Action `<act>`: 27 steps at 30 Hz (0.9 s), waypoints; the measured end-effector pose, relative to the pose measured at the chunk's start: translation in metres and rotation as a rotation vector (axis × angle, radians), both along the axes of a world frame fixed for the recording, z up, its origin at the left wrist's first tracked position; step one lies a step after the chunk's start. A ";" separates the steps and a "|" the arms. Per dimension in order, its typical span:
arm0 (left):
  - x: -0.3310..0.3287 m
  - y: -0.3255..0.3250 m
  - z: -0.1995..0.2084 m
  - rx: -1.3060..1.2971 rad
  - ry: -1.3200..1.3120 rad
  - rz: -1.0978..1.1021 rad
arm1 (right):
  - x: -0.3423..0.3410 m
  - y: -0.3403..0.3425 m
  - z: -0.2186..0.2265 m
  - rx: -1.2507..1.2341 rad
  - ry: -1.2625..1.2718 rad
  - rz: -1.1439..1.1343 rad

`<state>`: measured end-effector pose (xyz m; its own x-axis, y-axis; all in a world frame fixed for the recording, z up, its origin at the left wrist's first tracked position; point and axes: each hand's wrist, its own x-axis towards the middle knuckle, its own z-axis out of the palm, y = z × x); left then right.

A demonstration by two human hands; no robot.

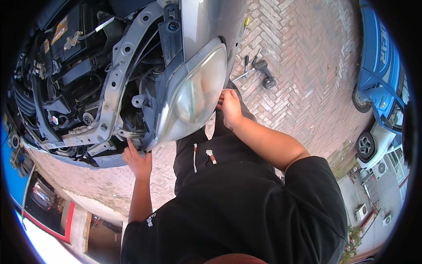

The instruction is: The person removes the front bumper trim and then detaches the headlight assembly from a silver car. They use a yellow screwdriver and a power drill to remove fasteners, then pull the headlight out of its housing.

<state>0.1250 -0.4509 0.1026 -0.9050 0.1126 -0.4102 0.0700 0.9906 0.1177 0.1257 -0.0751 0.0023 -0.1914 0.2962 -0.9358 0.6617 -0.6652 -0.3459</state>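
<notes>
A large cloudy car headlight (193, 94) sits at the front corner of a grey car, beside the fender (200, 26). My right hand (229, 108) is at its outer lower edge, fingers curled against the rim, their tips partly hidden. Below the lamp's inner corner is my left hand (138, 163), with the index finger stretched up toward a metal bracket (130, 133). The left thumb lies close to the lamp's pointed end, apart from the fingers. Nothing shows in the left palm. Whether the lamp is fastened to the body, I cannot tell.
The engine bay lies exposed, with a metal front crossmember (110, 94) and a battery (61, 28). On the brick paving (303, 57) are a cordless drill (265, 74), several screwdrivers (247, 63) and similar tools. A blue vehicle (380, 66) and a white car (371, 145) stand at right.
</notes>
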 end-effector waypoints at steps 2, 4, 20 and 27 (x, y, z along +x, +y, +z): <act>0.002 0.000 0.003 0.032 0.027 0.019 | 0.003 -0.002 -0.004 -0.001 -0.003 -0.014; 0.001 -0.001 0.015 0.085 0.002 0.009 | 0.006 -0.002 -0.010 -0.079 -0.033 -0.022; -0.167 0.198 0.053 0.627 0.138 -0.194 | 0.019 -0.031 -0.023 -0.074 0.071 -0.230; -0.166 0.215 0.043 0.852 0.071 -0.105 | 0.007 -0.033 -0.017 -0.058 0.067 -0.247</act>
<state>-0.0411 -0.2363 0.1451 -0.8929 0.4411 -0.0900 0.1922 0.5543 0.8098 0.1330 -0.1077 -0.0149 -0.1824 0.2875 -0.9403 0.4537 -0.8238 -0.3399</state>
